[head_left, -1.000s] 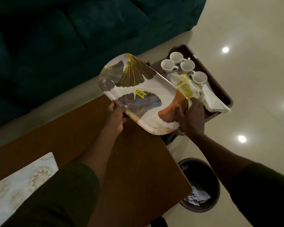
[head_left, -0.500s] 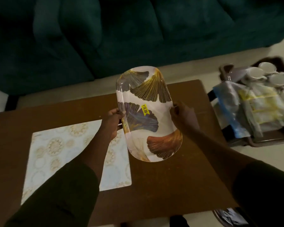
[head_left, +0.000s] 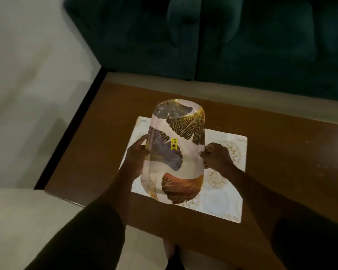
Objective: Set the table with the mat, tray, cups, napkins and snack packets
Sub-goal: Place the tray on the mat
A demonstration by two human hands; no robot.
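1. Tray [head_left: 177, 152] (leaf print, yellow price sticker) is held above the mat [head_left: 225, 184] on the worktop [head_left: 281, 152].
2. Long edges are gripped by left hand [head_left: 136, 152] and right hand [head_left: 216, 155], fingers clenched on the rim.

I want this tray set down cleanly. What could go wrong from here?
The tray is held only by fingertips at its long edges, left hand and right hand, so it might slip or tilt. The mat lies loose on the table; a sliding landing may push it askew. The tray's near end sits close to the mat's near edge and may overhang it.
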